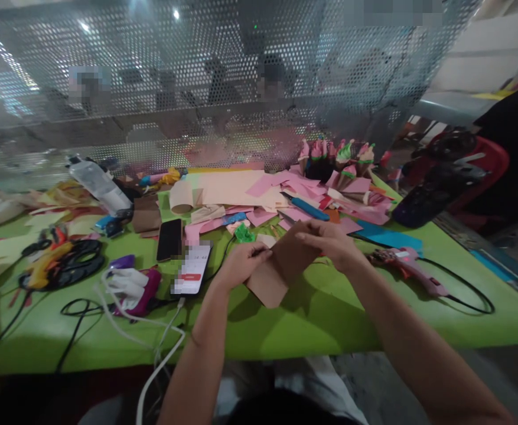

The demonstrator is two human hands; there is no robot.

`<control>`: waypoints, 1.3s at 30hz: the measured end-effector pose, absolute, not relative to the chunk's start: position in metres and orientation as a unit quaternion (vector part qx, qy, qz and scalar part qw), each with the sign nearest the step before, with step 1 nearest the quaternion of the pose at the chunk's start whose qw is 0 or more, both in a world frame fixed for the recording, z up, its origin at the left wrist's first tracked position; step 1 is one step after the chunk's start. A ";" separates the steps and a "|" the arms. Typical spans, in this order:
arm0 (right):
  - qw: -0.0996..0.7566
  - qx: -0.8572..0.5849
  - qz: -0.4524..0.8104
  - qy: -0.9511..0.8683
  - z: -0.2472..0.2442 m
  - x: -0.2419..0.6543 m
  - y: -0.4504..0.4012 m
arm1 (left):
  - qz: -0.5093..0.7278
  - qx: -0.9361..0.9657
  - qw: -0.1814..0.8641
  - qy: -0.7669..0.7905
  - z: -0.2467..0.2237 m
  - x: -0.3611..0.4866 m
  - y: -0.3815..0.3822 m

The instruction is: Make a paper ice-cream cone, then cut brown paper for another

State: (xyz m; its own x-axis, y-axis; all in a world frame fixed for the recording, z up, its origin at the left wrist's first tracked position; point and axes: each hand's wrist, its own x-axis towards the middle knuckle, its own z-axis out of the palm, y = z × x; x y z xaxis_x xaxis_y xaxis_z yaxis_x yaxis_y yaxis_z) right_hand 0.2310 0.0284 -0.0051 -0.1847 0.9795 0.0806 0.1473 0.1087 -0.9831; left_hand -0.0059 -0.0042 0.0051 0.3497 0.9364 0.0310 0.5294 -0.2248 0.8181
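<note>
A sheet of brown paper (pixel 280 268), bent along its middle, is held up between my two hands over the green tabletop. My left hand (pixel 243 262) pinches its left edge with thumb and fingers. On the upper right edge, my right hand (pixel 329 242) grips the paper, thumb on the near face. Just behind the sheet lie a green crumpled piece (pixel 244 232) and a blue-handled cutter (pixel 305 206). A lit phone (pixel 192 268) rests left of my left hand, and a pink glue gun (pixel 413 271) lies to the right of my right hand.
Paper cone flowers (pixel 346 154) stand at the back right, near pink paper strips (pixel 294 183). A dark phone (pixel 170 239), a plastic bottle (pixel 101 186), a yellow glue gun (pixel 48 262) and a power strip (pixel 137 289) with cables occupy the left. Perforated metal (pixel 188 88) rises behind.
</note>
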 end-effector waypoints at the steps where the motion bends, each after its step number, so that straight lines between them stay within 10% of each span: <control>1: 0.416 -0.477 0.490 -0.600 -0.007 0.228 0.027 | 0.265 0.737 0.373 0.497 0.005 -0.005 -0.004; 22: 0.569 -0.482 0.425 -0.514 0.010 0.259 0.039 | 0.326 0.642 0.483 0.498 0.004 -0.024 -0.002; 32: 0.391 -0.500 0.468 -0.615 -0.006 0.223 0.023 | 0.358 0.642 0.517 0.438 -0.004 0.010 -0.005; 39: 0.498 -0.461 0.475 -0.561 -0.006 0.220 0.026 | 0.453 0.519 0.514 0.510 -0.019 0.011 0.003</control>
State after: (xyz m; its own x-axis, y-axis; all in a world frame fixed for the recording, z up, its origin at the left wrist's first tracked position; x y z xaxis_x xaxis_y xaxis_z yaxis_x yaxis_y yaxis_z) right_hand 0.2203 0.0261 -0.0060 -0.0802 0.9894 0.1210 0.0446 0.1248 -0.9912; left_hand 0.0114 0.0025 -0.0194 0.0686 0.9962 -0.0541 0.0637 0.0497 0.9967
